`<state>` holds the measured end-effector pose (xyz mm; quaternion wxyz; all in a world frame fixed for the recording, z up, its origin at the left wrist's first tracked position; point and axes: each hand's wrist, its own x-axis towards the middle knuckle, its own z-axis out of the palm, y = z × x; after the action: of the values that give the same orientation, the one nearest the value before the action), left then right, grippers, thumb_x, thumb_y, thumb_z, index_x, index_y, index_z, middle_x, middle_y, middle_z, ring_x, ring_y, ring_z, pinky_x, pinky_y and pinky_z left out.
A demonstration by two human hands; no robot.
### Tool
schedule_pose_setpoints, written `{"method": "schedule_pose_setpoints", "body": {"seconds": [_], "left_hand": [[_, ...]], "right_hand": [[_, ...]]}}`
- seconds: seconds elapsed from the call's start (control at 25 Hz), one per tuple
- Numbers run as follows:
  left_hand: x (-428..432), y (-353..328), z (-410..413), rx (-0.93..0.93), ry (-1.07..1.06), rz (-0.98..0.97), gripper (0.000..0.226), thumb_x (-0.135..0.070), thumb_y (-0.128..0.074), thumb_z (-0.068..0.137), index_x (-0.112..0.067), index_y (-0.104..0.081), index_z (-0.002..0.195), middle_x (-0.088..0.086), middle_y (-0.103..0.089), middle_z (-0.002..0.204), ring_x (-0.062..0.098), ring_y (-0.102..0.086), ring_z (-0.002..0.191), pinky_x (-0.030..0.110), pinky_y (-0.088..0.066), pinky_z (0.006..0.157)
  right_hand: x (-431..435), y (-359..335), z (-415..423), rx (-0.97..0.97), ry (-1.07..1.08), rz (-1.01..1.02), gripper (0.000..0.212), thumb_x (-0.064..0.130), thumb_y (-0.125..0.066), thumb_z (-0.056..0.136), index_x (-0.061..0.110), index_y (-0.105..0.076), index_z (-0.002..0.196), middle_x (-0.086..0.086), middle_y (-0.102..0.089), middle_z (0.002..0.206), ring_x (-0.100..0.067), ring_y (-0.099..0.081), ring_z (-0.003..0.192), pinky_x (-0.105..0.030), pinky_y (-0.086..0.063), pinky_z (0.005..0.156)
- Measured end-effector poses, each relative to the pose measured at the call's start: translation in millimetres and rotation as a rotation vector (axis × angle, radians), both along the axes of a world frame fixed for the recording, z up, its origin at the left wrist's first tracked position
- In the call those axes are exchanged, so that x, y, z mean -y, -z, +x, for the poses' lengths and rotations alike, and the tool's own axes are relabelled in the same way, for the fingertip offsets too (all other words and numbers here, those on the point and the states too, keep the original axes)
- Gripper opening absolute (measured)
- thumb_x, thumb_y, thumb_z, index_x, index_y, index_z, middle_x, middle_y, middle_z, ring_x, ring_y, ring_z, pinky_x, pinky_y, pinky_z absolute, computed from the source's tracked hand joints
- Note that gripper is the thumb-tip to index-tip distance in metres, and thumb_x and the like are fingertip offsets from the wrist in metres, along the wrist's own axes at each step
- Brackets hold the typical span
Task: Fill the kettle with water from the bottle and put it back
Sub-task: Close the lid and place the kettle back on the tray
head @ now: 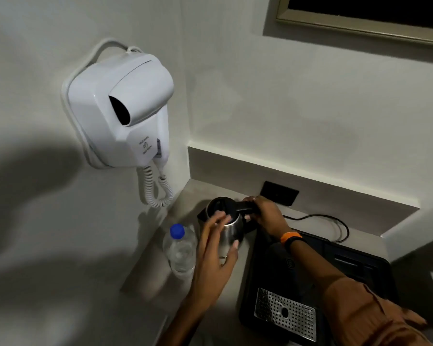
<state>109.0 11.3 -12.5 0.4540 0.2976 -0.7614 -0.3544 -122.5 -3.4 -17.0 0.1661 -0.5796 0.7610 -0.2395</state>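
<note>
right hand (265,213) grips the kettle (229,227) handle; left hand (216,248) open at its slick steel side. bottle (180,248) looks thin, capped, squashy: hold mid-body.

Right wrist: orange-and-black band (291,238); rust-brown sleeve (370,313); ring (254,199)

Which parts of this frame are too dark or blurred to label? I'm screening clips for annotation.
Head view: dim overall, with a large soft shadow across the left wall; the left hand is motion-blurred at its fingers over the kettle; the black tray loses detail in darkness; the bottle stays readable; wide-angle bending curves the wall edges.
</note>
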Motion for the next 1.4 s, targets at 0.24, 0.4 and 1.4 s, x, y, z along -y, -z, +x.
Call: {"method": "schedule_pose_setpoints", "body": {"seconds": [0.24, 0.4, 1.4], "left_hand": [[55.4, 41.0, -30.6, 0.133, -0.076, 0.559, 0.137, -0.024, -0.095, 0.067, -0.013, 0.003, 0.161, 0.011, -0.008, 0.17, 0.023, -0.012, 0.157, 0.021, -0.012, 0.123], [63.6, 53.2, -43.3, 0.08, 0.086, 0.49, 0.136, -0.025, -0.1, 0.054, -0.046, -0.012, 0.154, -0.043, -0.035, 0.147, -0.016, -0.04, 0.136, -0.002, -0.032, 0.102], [-29.7, 54.2, -124.9, 0.102, 0.413, 0.574, 0.107, -0.043, -0.102, 0.045, -0.034, -0.051, 0.139, -0.022, -0.065, 0.13, -0.002, -0.062, 0.121, 0.011, -0.051, 0.094]], "right_hand": [[-30.9, 4.1, 7.0, 0.028, 0.103, -0.14, 0.047, 0.015, -0.081, 0.082, 0.016, -0.069, 0.127, -0.009, -0.073, 0.118, -0.029, -0.067, 0.111, -0.036, -0.051, 0.091], [-67.9, -15.4, -7.3, 0.083, 0.201, -0.255, 0.049, 0.02, -0.085, 0.079, 0.016, -0.07, 0.126, -0.005, -0.075, 0.12, -0.026, -0.07, 0.111, -0.035, -0.052, 0.093], [-227.8, -11.4, -76.3, 0.232, 0.457, -0.146, 0.054, 0.02, -0.089, 0.076, 0.022, -0.072, 0.127, 0.014, -0.068, 0.106, -0.01, -0.065, 0.103, -0.024, -0.049, 0.092]]}}
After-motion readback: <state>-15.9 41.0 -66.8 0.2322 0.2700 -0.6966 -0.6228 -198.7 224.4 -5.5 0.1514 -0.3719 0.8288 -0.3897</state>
